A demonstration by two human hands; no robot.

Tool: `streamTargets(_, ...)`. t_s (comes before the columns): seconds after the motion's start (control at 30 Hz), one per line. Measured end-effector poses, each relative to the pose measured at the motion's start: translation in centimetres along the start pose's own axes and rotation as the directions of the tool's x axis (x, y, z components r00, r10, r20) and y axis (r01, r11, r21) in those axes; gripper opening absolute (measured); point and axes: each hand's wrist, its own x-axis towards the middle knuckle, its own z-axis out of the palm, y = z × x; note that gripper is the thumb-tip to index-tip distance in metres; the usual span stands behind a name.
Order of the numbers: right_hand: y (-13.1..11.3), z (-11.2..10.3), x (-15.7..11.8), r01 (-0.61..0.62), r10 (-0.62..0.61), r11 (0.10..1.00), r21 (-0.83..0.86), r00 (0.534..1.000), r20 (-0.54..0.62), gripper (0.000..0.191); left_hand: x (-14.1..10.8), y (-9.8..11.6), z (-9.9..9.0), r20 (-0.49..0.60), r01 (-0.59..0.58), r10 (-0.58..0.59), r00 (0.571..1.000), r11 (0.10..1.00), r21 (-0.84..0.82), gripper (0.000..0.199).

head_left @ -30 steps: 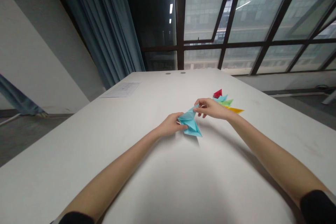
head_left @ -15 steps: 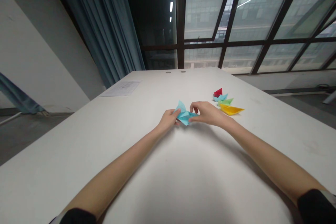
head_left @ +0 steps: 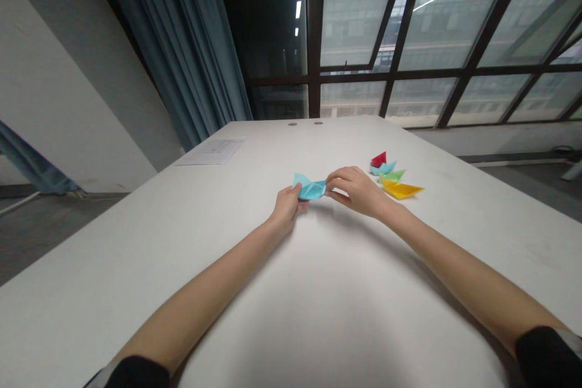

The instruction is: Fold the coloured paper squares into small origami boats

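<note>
A light-blue folded paper boat (head_left: 312,190) is held just above the white table, stretched between my two hands. My left hand (head_left: 286,205) pinches its left end, thumb on top and fingers underneath. At the right end, my right hand (head_left: 351,189) has its thumb and fingertips closed on the paper's tip. Right of my right hand stand several other folded paper boats: a yellow one (head_left: 402,188) nearest, then a green one (head_left: 391,176), a blue one (head_left: 383,168) and a red one (head_left: 378,159) behind.
On the far left of the white table (head_left: 291,291) lies a printed sheet of paper (head_left: 211,151). Two round table inserts (head_left: 293,124) sit near the far edge. Beyond are a blue curtain (head_left: 182,42) and windows.
The blue paper boat has shifted slightly left and turned, now lying flatter and more level. My right hand has moved from gripping its lower side to its right tip.
</note>
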Motion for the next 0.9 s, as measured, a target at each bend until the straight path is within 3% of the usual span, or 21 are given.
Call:
streamTargets(0.1, 0.3, -0.1, -0.3, 0.093, -0.094, 0.996, -0.002, 0.995, -0.036, 0.011, 0.6, 0.1, -0.3, -0.071, 0.021, -0.027, 0.997, 0.997, -0.077, 0.017)
streamTargets(0.17, 0.5, -0.2, -0.5, 0.104, -0.104, 0.995, -0.010, 0.994, 0.015, 0.008, 1.0, 0.2, -0.6, -0.111, 0.021, -0.038, 0.993, 0.989, -0.148, 0.017)
streamTargets(0.3, 0.6, -0.2, -0.7, 0.030, -0.022, 0.999, -0.034, 0.974, 0.223, 0.007, 1.5, 0.5, -1.0, -0.134, -0.004, -0.031, 0.990, 0.968, -0.250, 0.018)
streamTargets(0.43, 0.3, -0.4, -0.7, -0.061, 0.054, 0.998, 0.012, 0.948, 0.315, 0.018, 1.7, 0.3, -1.2, -0.098, -0.090, 0.075, 0.992, 0.983, -0.162, 0.019)
streamTargets(0.53, -0.1, -0.7, -0.3, -0.157, 0.143, 0.987, 0.044, 0.964, 0.222, 0.031, 1.7, -0.1, -1.2, -0.031, -0.227, 0.226, 0.974, 0.974, -0.013, 0.031)
streamTargets(0.67, -0.3, -0.9, 0.2, -0.221, 0.219, 0.968, 0.121, 0.975, 0.028, 0.022, 1.0, 0.0, -0.8, 0.152, -0.369, 0.348, 0.925, 0.917, 0.148, 0.045)
streamTargets(0.73, -0.2, -0.7, 0.3, -0.238, 0.231, 0.951, 0.199, 0.971, 0.057, 0.021, 0.6, 0.2, -0.5, 0.224, -0.376, 0.337, 0.914, 0.913, 0.160, 0.048)
streamTargets(0.9, 0.3, -0.2, 0.2, -0.360, 0.266, 0.847, 0.390, 0.924, 0.274, 0.029, -0.2, 0.5, -0.2, 0.321, -0.337, 0.291, 0.901, 0.937, 0.097, 0.046)
